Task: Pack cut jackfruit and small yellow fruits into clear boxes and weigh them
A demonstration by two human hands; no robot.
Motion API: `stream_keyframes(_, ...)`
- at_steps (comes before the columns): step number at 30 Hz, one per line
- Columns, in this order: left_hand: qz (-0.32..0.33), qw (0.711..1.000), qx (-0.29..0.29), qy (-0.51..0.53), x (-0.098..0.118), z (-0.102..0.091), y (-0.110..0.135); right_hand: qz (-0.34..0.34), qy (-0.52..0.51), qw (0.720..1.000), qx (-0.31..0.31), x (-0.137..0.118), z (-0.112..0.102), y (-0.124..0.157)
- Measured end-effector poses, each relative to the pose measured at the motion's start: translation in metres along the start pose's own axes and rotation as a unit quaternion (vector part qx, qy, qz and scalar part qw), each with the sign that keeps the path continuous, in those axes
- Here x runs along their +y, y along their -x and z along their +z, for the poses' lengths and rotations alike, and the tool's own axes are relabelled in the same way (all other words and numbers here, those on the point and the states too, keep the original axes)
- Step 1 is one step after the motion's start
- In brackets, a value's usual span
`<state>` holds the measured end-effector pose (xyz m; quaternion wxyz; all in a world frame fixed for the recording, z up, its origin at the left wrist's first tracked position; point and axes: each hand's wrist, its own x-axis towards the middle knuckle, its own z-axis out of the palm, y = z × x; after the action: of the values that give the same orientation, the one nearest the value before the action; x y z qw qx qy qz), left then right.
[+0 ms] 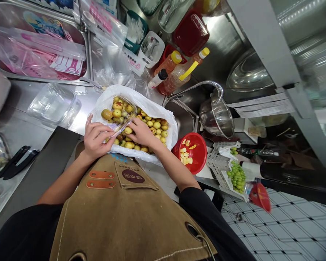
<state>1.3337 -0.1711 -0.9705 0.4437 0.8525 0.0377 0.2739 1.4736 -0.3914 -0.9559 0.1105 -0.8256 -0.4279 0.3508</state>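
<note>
My left hand (pixel 97 140) grips the near left edge of a clear plastic box (pixel 134 113), which tilts over a white plastic bag (pixel 97 108). Several yellow-green jujubes with brown patches (pixel 117 113) lie inside the box. More loose jujubes (pixel 157 125) fill the bag around and to the right of it. Reaching in from the right, my right hand (pixel 142 133) is beside the box with its fingers curled among the fruit. A jujube (pixel 128 130) shows at those fingertips, which are partly hidden.
Nested clear boxes (pixel 53 103) stand on the left counter, near a black-handled tool (pixel 17 163). A red bowl (pixel 199 145) with fruit pieces is right of the bag. Behind are a small sink (pixel 180 116), a faucet (pixel 206 83) and bottles (pixel 176 76). Green grapes (pixel 236 175) sit farther right.
</note>
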Motion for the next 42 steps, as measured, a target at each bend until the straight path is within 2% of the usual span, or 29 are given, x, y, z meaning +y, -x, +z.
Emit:
stream_keyframes(5, -0.007, 1.000, -0.021, 0.000, 0.003, -0.001, -0.002, 0.052, -0.113, 0.978, 0.167, 0.002, -0.035, 0.011)
stream_keyframes(7, -0.010, 0.999, -0.030, -0.005, 0.003, -0.002, -0.004, 0.041, -0.140, 0.963, 0.225, -0.006, -0.050, 0.006)
stream_keyframes(10, -0.016, 0.999, -0.019, -0.021, 0.003, -0.003, -0.006, 0.010, -0.139, 0.954, 0.266, -0.020, -0.067, -0.013)
stream_keyframes(13, -0.016, 0.999, -0.005, -0.035, 0.005, -0.003, -0.008, 0.019, -0.137, 0.951, 0.277, -0.024, -0.076, -0.030)
stream_keyframes(19, -0.005, 0.996, -0.082, -0.041, 0.006, -0.003, -0.007, 0.036, -0.156, 0.949, 0.271, -0.014, -0.081, -0.035)
stream_keyframes(22, 0.021, 0.996, -0.089, -0.024, 0.004, -0.004, -0.007, -0.012, -0.144, 0.956, 0.257, -0.027, -0.086, -0.038)
stream_keyframes(26, 0.010, 0.995, -0.102, -0.008, 0.001, -0.005, -0.010, -0.110, -0.137, 0.968, 0.177, -0.047, -0.090, -0.051)
stream_keyframes(28, 0.023, 0.996, -0.091, -0.004, 0.001, -0.005, -0.012, -0.141, -0.146, 0.964, 0.171, -0.047, -0.091, -0.051)
stream_keyframes(30, 0.045, 0.996, -0.078, -0.003, 0.002, -0.005, -0.014, -0.127, -0.156, 0.957, 0.209, -0.039, -0.088, -0.043)
stream_keyframes(32, 0.048, 0.996, -0.076, -0.007, 0.003, -0.005, -0.015, -0.069, -0.151, 0.953, 0.254, -0.023, -0.080, -0.026)
stream_keyframes(34, 0.027, 0.996, -0.088, -0.020, 0.002, -0.005, -0.013, -0.002, -0.120, 0.957, 0.264, -0.003, -0.065, -0.004)
stream_keyframes(38, 0.002, 0.994, -0.102, -0.027, -0.003, -0.006, -0.006, 0.084, -0.023, 0.979, 0.187, 0.030, -0.026, 0.038)
stream_keyframes(42, -0.028, 0.991, -0.126, -0.022, -0.007, -0.007, -0.002, 0.123, 0.041, 0.982, 0.135, 0.040, 0.003, 0.059)
